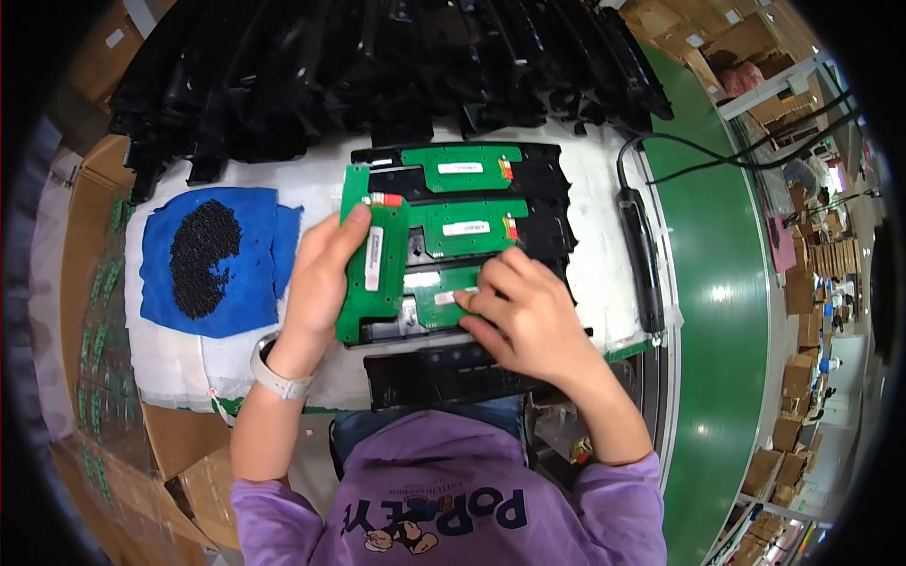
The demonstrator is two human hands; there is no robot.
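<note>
My left hand (326, 274) is closed on a green circuit board (385, 269), which has a white label and a red-and-white connector. This board is raised over the left ends of black plastic housings. With fingers bent, my right hand (519, 316) grips the right part of another green circuit board (429, 283) lying in the nearest housing of the row; its right end is hidden under my fingers. Two more housings beyond carry green boards, the far board (462, 170) and the middle board (467, 229). Closest to my body lies a black plastic housing (434, 374) with no board showing.
A heap of small black screws (200, 259) rests on a blue cloth (260, 212) at left. At right lies a black corded electric screwdriver (640, 255). Many long black plastic parts (377, 71) are piled along the far side. Cardboard boxes (193, 453) stand at lower left.
</note>
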